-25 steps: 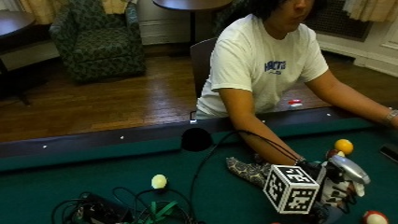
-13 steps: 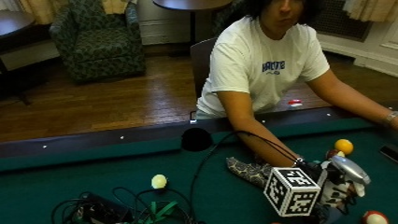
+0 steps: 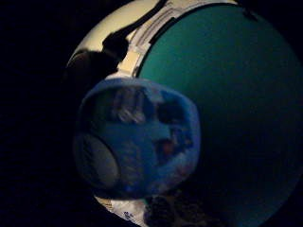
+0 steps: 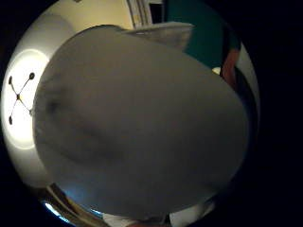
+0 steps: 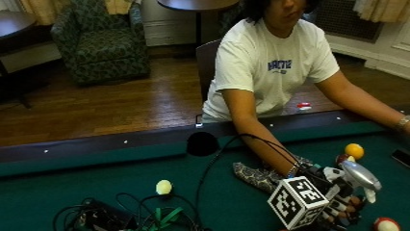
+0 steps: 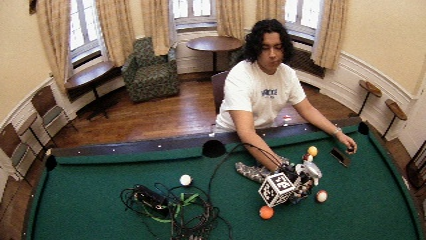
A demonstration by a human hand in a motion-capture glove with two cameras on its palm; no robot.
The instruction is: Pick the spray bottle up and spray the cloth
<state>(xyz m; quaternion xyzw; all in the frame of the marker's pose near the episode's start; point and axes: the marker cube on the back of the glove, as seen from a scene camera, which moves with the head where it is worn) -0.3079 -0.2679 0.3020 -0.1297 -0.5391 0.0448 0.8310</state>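
In the outside view my gloved right hand (image 5: 338,206) grips the spray bottle (image 5: 359,175), fingers curled round its body just above the green felt. The bottle's grey head and white trigger stick out above the hand. The patterned cloth (image 5: 255,176) lies crumpled on the felt beside my right forearm, touching the wrist. In the little finger side palm view the bottle's blue labelled body (image 3: 142,137) sits close against the palm over the felt (image 3: 227,94). A grey rounded surface (image 4: 142,127), likely the bottle's head, fills the thumb side palm view. The wide outside view shows the hand (image 6: 297,184), bottle (image 6: 310,170) and cloth (image 6: 253,172).
Billiard balls lie around: yellow (image 5: 354,150), red-and-white (image 5: 386,225), white (image 5: 164,186), orange (image 6: 266,212). A tangle of cables (image 6: 166,205) lies on the felt near the front left. The bare left hand (image 6: 347,148) rests by a phone (image 6: 340,157). A side pocket (image 5: 203,143) sits in the far rail.
The gloved hand with the bottle has sunk slightly toward the felt; it still holds the bottle. The cloth has not moved.
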